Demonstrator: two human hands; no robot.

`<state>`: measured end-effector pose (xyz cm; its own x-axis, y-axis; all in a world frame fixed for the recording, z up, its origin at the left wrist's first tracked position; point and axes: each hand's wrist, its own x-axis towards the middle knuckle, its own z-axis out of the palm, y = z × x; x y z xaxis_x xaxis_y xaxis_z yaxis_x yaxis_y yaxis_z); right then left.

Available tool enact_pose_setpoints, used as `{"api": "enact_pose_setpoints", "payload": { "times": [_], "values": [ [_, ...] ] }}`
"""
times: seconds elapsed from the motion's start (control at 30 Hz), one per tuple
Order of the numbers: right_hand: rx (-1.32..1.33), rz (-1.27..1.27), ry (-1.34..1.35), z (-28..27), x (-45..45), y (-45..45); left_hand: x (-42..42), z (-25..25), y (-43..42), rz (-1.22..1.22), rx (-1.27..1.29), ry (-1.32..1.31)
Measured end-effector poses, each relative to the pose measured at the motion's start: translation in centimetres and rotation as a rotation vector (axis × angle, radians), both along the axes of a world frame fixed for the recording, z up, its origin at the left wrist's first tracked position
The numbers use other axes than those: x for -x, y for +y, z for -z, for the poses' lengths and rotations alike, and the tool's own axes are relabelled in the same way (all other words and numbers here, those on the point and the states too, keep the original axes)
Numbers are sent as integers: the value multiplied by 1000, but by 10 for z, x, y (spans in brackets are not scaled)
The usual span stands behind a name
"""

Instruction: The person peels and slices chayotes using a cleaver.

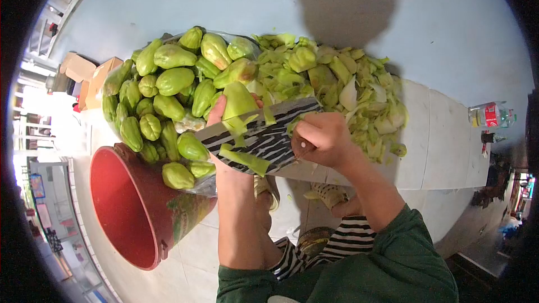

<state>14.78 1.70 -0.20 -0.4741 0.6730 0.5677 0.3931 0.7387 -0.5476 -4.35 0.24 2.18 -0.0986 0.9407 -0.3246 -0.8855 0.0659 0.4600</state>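
Note:
My left hand [217,113] is wrapped around a pale green chayote [239,99], partly hidden behind the blade. My right hand [327,139] grips the brown handle of a wide-bladed cleaver [275,133], its blade lying across in front of the chayote. Strips of green peel [246,160] cling to the dark, shiny blade, which shows a black-and-white striped reflection. Left of my hands, whole chayotes [175,81] are heaped on clear plastic. To the right spreads a pile of peelings and cut pieces [377,101].
A large red bucket [124,207] lies tipped on the floor at the left. Cardboard boxes [100,83] are behind the heap. On the white tiled ledge [443,146], a plastic bottle with a red label [492,116] is at the far right. My legs are below.

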Motion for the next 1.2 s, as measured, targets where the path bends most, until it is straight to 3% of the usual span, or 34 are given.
{"api": "enact_pose_setpoints", "payload": {
  "times": [0.17,0.2,0.23,0.33,0.5,0.57,0.67,0.7,0.8,0.87,1.0,1.13,1.2],
  "values": [
    [-30,-59,-30,-2,-2,-1,-4,-13,-5,23,90,71],
    [81,30,-50,4,-1,-1,-5,-8,-4,-14,3,41],
    [189,121,-70,8,-1,0,-10,-4,-2,-249,132,60],
    [210,232,-85,10,-7,9,7,-7,-7,34,-23,46],
    [184,107,-88,1,-8,2,-1,0,-8,-100,4,25],
    [176,68,-105,-2,-9,2,-4,-10,-14,-42,-10,40],
    [205,73,-81,1,-9,5,16,17,-7,11,-16,-56],
    [282,176,-134,8,-9,12,13,4,-7,173,-73,48],
    [427,288,-180,8,-12,16,5,-14,-6,193,-75,39],
    [503,276,-191,5,-14,14,-2,-18,-4,22,-11,-37],
    [286,213,-101,15,-8,4,3,-6,0,-121,98,7],
    [-36,45,-126,4,-3,-2,2,-8,-1,-66,126,30],
    [-81,31,-129,3,2,-5,3,0,-4,-10,9,-54]
  ]
}}
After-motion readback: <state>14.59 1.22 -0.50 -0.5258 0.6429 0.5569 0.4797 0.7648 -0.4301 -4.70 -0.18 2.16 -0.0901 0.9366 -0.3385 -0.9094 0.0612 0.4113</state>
